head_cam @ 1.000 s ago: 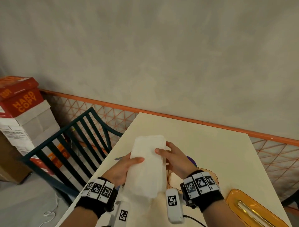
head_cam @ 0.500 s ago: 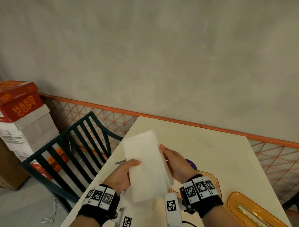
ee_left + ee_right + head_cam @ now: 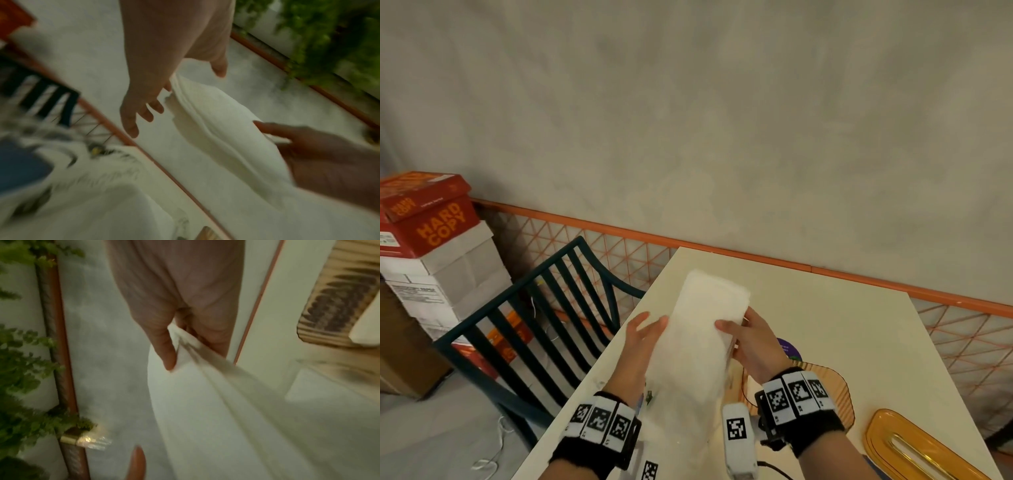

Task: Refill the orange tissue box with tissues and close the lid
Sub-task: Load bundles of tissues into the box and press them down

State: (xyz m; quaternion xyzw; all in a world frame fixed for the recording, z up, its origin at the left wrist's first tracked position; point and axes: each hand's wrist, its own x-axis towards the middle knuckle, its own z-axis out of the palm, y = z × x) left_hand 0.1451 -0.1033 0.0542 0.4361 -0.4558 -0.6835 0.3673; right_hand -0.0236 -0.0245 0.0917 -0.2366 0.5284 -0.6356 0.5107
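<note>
A thick stack of white tissues (image 3: 702, 342) is held up above the cream table (image 3: 842, 329), its long side pointing away from me. My right hand (image 3: 732, 329) grips its right edge, thumb on top and fingers underneath; the right wrist view shows the same hold (image 3: 185, 350). My left hand (image 3: 650, 325) lies beside the stack's left edge with straight fingers, gripping nothing; in the left wrist view (image 3: 164, 104) the fingers hang spread next to the tissues (image 3: 222, 133). The ribbed orange tissue box (image 3: 828, 387) stands behind my right wrist. Its orange lid (image 3: 914, 448) lies at the near right.
A dark green slatted chair (image 3: 544, 318) stands left of the table. Stacked paper cartons (image 3: 431, 246) sit at the far left. An orange lattice rail (image 3: 962, 329) runs along the grey wall. A purple round thing (image 3: 789, 346) lies beyond the box.
My left thumb has come off the top of the stack and that hand has opened. The stack's far end has swung from the left to the right, now held by the right hand alone.
</note>
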